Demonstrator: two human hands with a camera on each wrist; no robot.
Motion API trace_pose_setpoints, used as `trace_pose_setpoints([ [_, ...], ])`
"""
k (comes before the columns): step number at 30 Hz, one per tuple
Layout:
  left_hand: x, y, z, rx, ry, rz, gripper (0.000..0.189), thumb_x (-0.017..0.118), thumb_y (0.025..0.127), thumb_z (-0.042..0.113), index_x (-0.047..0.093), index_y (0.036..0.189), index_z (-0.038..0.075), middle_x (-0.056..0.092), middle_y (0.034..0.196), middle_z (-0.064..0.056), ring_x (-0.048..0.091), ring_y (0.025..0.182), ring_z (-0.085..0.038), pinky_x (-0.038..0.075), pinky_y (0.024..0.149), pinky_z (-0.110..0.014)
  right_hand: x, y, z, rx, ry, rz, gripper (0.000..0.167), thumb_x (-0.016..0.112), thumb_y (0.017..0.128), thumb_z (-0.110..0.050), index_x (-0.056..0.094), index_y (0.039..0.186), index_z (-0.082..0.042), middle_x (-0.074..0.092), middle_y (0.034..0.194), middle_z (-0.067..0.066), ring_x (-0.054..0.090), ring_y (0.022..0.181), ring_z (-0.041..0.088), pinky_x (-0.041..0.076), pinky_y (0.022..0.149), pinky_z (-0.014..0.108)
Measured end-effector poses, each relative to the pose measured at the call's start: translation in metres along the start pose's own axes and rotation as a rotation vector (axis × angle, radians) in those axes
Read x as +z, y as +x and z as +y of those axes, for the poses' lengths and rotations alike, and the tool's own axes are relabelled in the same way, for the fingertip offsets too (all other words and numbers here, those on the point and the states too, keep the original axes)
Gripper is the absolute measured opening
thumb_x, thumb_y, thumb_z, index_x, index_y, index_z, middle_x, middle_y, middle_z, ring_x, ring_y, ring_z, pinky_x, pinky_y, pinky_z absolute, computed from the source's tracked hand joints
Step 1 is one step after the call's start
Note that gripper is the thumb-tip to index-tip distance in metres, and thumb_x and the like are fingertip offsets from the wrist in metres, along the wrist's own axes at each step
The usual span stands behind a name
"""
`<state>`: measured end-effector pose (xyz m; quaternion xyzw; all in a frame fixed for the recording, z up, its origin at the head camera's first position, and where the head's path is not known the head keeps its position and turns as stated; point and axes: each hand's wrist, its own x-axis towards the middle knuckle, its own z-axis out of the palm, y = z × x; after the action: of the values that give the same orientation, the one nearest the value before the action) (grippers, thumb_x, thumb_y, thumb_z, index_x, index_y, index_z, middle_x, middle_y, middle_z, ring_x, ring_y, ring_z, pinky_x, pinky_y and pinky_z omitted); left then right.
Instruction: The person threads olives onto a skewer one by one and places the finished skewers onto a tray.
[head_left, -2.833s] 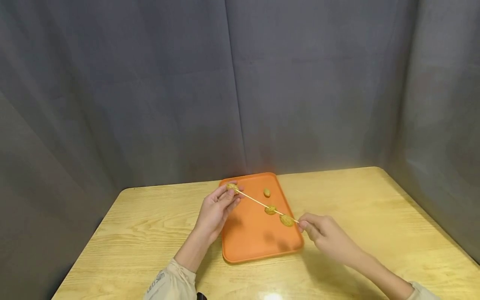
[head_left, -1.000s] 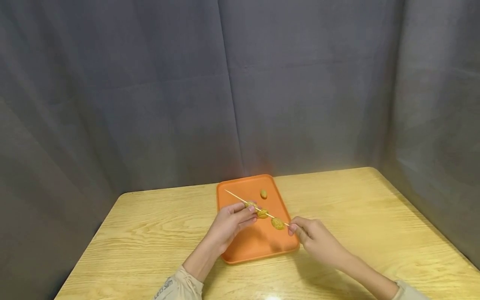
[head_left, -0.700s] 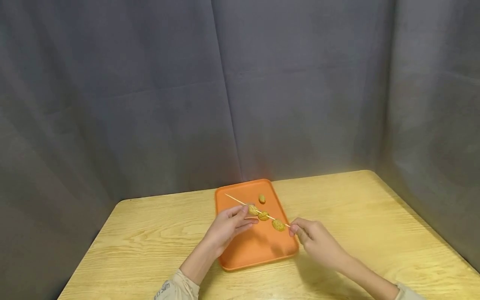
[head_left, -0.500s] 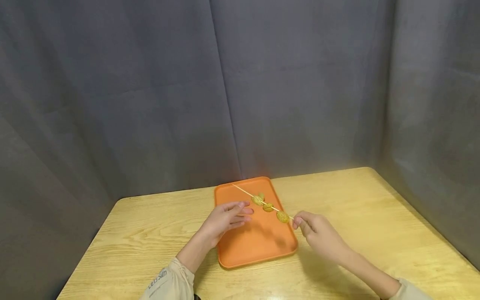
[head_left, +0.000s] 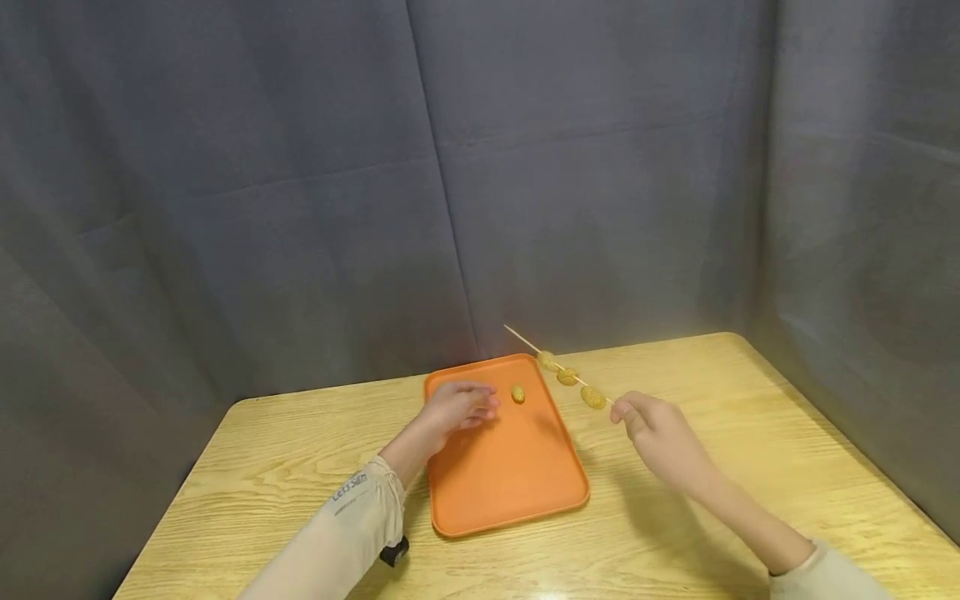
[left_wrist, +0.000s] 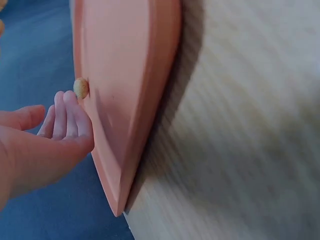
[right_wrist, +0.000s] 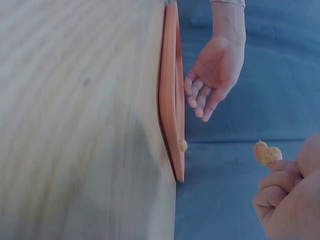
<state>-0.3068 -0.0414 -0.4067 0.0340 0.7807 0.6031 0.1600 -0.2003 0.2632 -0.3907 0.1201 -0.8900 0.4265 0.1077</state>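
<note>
In the head view my right hand (head_left: 663,437) pinches the lower end of a thin wooden skewer (head_left: 525,340), held in the air with its tip pointing up and left. Three yellow-brown oval pieces (head_left: 593,397) are threaded on it, and the bare tip extends past them. My left hand (head_left: 463,406) hovers above the orange tray (head_left: 510,483), holding nothing. A loose oval piece (head_left: 518,393) lies on the tray just right of those fingertips. The left wrist view shows that hand (left_wrist: 45,145) with loosely bent fingers, close to the loose piece (left_wrist: 81,88) but apart from it.
A light wooden table (head_left: 315,450) carries the tray near its far edge. Dark grey curtains (head_left: 300,208) hang behind it and on both sides. Something small and black (head_left: 394,552) shows beneath my left sleeve.
My left hand slid the third piece down the skewer toward the other two, then let go. It moved over the tray toward the loose piece while my right hand lifted the skewer up and right.
</note>
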Motion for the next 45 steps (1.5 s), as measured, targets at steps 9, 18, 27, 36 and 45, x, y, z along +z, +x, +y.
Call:
trace_pose_setpoints([
  [9, 0.007, 0.023, 0.002, -0.023, 0.009, 0.093, 0.033, 0.06, 0.1, 0.019, 0.065, 0.127, 0.001, 0.073, 0.113, -0.017, 0.071, 0.089, -0.019, 0.057, 0.08, -0.029, -0.007, 0.013, 0.013, 0.018, -0.014, 0.036, 0.028, 0.04, 0.107, -0.011, 0.065, 0.105, 0.003, 0.039, 0.057, -0.003, 0.029, 0.044, 0.005, 0.034, 0.042, 0.024],
  [18, 0.029, 0.03, 0.0, -0.045, 0.075, 0.222, 0.022, 0.068, 0.091, 0.013, 0.074, 0.108, 0.001, 0.076, 0.086, -0.011, 0.063, 0.062, -0.01, 0.048, 0.054, -0.021, -0.012, 0.014, 0.026, 0.065, -0.017, -0.004, 0.032, 0.038, 0.108, -0.013, 0.064, 0.109, 0.004, 0.04, 0.056, -0.003, 0.031, 0.043, 0.006, 0.035, 0.041, 0.024],
  [27, 0.051, 0.039, 0.016, -0.017, 0.217, 0.301, 0.024, 0.075, 0.089, 0.027, 0.077, 0.094, 0.003, 0.077, 0.09, -0.013, 0.071, 0.072, -0.02, 0.059, 0.065, -0.03, -0.025, 0.013, 0.024, 0.061, -0.017, -0.004, 0.036, 0.037, 0.109, -0.018, 0.064, 0.11, 0.006, 0.04, 0.058, -0.002, 0.03, 0.045, 0.006, 0.035, 0.043, 0.025],
  [36, 0.058, 0.034, 0.016, -0.105, 0.484, 0.325, 0.026, 0.074, 0.086, 0.044, 0.075, 0.089, 0.018, 0.074, 0.081, 0.0, 0.066, 0.073, -0.018, 0.044, 0.062, -0.03, -0.019, 0.011, 0.027, 0.097, -0.001, -0.048, 0.033, 0.039, 0.108, -0.015, 0.063, 0.11, 0.007, 0.038, 0.058, -0.003, 0.029, 0.045, 0.006, 0.031, 0.04, 0.022],
  [45, 0.057, 0.042, 0.012, -0.071, 0.323, 0.244, 0.012, 0.079, 0.076, 0.015, 0.077, 0.079, 0.004, 0.071, 0.068, -0.008, 0.052, 0.052, -0.014, 0.039, 0.046, -0.025, -0.019, 0.009, 0.027, 0.11, 0.003, -0.053, 0.03, 0.04, 0.106, -0.011, 0.064, 0.109, 0.007, 0.036, 0.055, -0.004, 0.028, 0.044, 0.005, 0.03, 0.04, 0.021],
])
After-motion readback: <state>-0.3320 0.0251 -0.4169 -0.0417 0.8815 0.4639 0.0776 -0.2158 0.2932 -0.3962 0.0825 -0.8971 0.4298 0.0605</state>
